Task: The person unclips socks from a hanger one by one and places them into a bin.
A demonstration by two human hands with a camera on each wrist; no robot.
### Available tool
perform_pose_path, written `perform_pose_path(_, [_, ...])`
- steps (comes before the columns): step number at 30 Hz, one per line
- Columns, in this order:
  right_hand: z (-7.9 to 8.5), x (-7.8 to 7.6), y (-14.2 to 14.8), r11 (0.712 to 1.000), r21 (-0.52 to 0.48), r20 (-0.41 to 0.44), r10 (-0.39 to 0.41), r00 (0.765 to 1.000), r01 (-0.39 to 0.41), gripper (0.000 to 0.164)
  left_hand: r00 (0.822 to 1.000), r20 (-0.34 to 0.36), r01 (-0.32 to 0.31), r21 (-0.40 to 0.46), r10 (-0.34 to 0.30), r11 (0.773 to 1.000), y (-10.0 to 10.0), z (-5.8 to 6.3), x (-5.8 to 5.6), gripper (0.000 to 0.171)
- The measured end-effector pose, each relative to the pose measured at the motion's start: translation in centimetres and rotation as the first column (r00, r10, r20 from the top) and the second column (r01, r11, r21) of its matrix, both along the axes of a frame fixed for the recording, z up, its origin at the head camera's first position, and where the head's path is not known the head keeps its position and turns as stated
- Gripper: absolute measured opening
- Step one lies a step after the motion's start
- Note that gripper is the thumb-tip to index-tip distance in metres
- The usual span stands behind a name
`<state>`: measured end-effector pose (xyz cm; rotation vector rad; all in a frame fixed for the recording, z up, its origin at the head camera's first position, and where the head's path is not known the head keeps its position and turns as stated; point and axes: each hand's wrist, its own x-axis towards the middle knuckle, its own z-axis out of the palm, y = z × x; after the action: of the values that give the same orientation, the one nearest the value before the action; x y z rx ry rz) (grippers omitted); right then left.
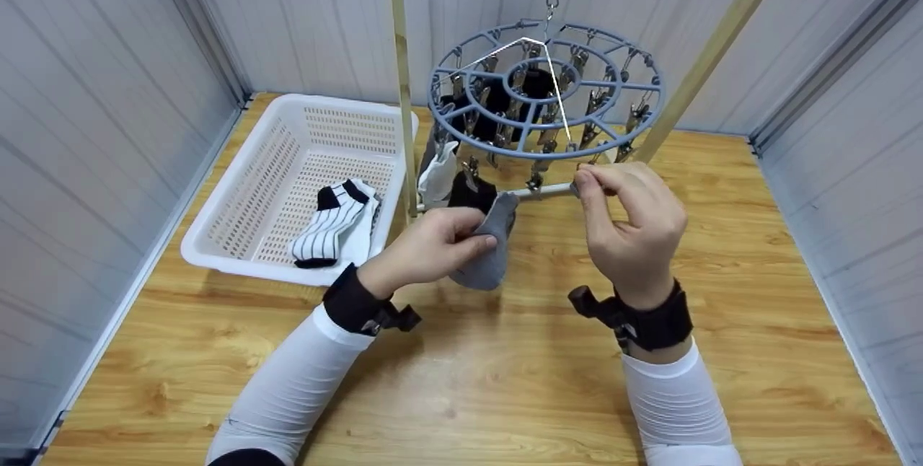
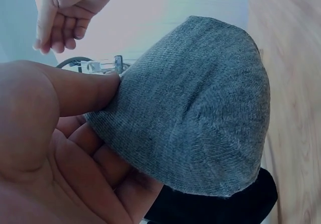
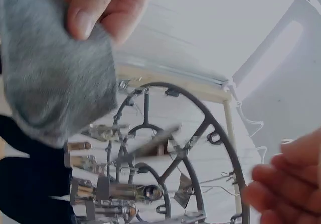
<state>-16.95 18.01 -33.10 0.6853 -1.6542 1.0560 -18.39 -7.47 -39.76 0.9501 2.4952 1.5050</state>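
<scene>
Pinching a grey knitted-fabric sock (image 1: 497, 253) with the fingers of the left hand (image 1: 433, 246), in front of a round blue-grey plastic hanger (image 1: 533, 155). Pointing the sock's rounded end downward, slanting its long axis steeply. Curling the fingers of the right hand (image 1: 638, 224) near the hanger's rim, leaving any grip unclear.

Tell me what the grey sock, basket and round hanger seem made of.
Grey sock: matte knit, possibly cotton blend; fine ribbed stitches show.
Basket: probably moulded white plastic, slightly glossy, with regular rows of holes.
Round hanger: likely smooth blue-grey plastic, evenly coloured; its clips look metallic, glinting silvery.
</scene>
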Motion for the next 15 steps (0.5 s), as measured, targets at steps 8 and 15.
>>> perform_pose_path(8, [0.26,-0.6,-0.95,0.996,0.042,-0.137,-0.069,0.988,0.075,0.016,1.0,0.01,0.003,0.006,-0.003,1.0,-0.21,0.31,0.12,0.02])
perform_pose_path(15, [-0.17,-1.05,-0.47,0.987,0.095,-0.106,-0.119,0.987,0.129,0.011,0.999,-0.043,0.004,0.003,-0.004,1.0,-0.63,0.93,0.33,0.025])
